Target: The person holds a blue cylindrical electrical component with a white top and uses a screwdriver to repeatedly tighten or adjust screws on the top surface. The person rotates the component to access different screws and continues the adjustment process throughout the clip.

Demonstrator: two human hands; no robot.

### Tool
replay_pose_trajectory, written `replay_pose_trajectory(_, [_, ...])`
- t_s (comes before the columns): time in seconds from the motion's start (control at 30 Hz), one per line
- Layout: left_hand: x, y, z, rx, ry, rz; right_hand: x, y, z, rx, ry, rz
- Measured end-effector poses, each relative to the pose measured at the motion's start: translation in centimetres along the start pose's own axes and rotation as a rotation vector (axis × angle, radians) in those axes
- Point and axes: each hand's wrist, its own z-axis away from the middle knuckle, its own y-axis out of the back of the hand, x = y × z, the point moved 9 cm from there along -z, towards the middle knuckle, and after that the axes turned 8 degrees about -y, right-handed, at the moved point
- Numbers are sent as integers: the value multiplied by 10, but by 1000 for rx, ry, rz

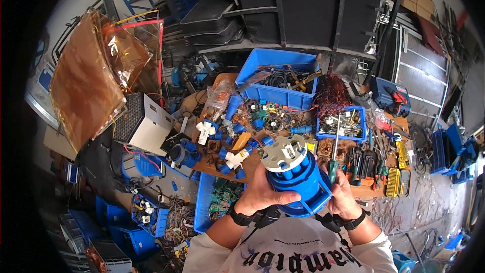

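Observation:
My left hand (260, 194) is closed around a blue cylindrical plastic housing (298, 187), held up near my body at the table's front. A pale round plate (278, 152) with holes and white fittings tops the housing. At the housing's right side, my right hand (339, 197) is closed on a screwdriver (333, 171) with a green handle and a long shaft pointing upward. Whether those fingers also grip the housing's blue bracket is hard to tell. A red wire shows just behind the round plate. The hidden fingertips of both hands are behind the housing.
The wooden table (212, 168) holds scattered connectors, a blue crate (278, 101) of cables and tools, a small bin (364, 131) of metal parts, and pliers (353, 164). A boxy unit (151, 124) stands left. A bin of circuit boards (202, 205) sits below.

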Motion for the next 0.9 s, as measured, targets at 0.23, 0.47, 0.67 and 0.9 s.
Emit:
replay_pose_trajectory(0.23, [-1,6,4,8,15,-43,4,2,1,-13,-35,4])
replay_pose_trajectory(0.47, [1,11,5,40,-54,-134,-2,3,-4,18,-4,85])
replay_pose_trajectory(0.67, [23,19,3,75,-237,-453,-51,28,17,461,75,863])
replay_pose_trajectory(0.9, [32,31,10,197,-155,-505,-110,-36,59,224,427,1305])
